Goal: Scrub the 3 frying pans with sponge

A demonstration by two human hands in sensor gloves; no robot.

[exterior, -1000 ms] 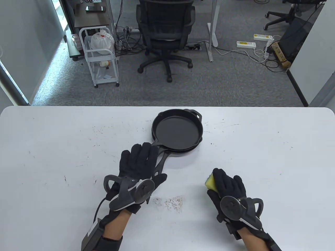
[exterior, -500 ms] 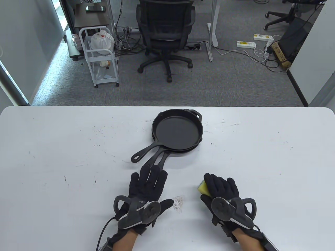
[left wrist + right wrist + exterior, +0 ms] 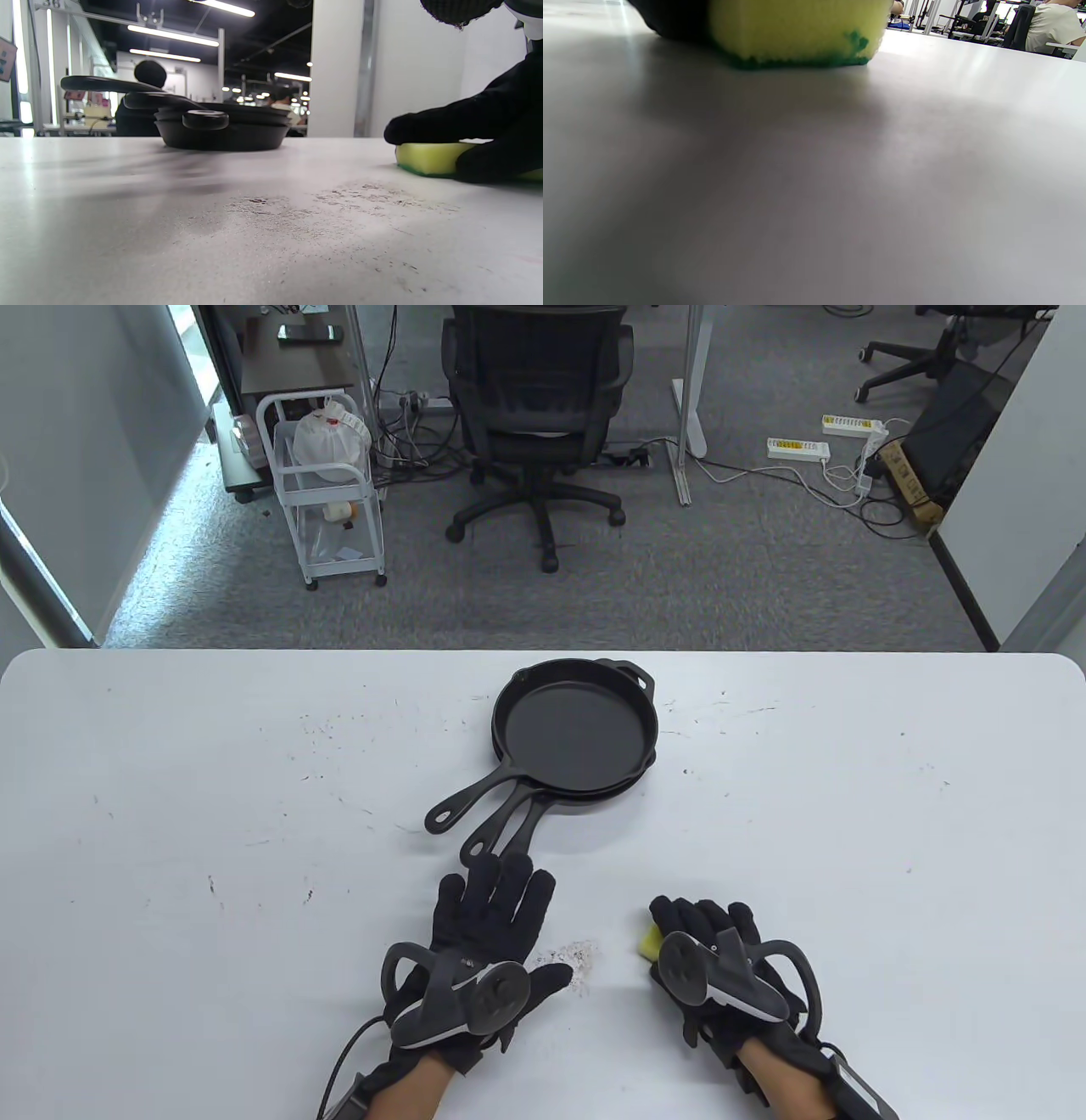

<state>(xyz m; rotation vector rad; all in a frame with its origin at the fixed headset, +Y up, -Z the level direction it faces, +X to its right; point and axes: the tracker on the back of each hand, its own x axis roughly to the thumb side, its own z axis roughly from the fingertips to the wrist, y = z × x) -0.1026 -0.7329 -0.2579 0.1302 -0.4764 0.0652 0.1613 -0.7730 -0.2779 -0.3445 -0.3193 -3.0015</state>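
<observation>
Three black cast-iron frying pans (image 3: pixel 575 725) (image 3: pixel 220 125) sit stacked in the middle of the white table (image 3: pixel 170 814), their handles fanned toward the near left. My left hand (image 3: pixel 496 903) lies flat on the table just below the handle ends, fingers straight, holding nothing. My right hand (image 3: pixel 700 929) holds a yellow sponge with a green underside (image 3: pixel 650 942) (image 3: pixel 428 157) (image 3: pixel 797 31) on the table at the near right, fingers curled over its top.
A patch of grey crumbs (image 3: pixel 579 954) (image 3: pixel 322 203) lies on the table between my hands. Beyond the table's far edge stand a black office chair (image 3: pixel 534 415) and a white cart (image 3: pixel 327 487) on the carpet.
My left hand left the pan handles and drew back toward me to lie flat. My right hand slid the sponge nearer and a little left.
</observation>
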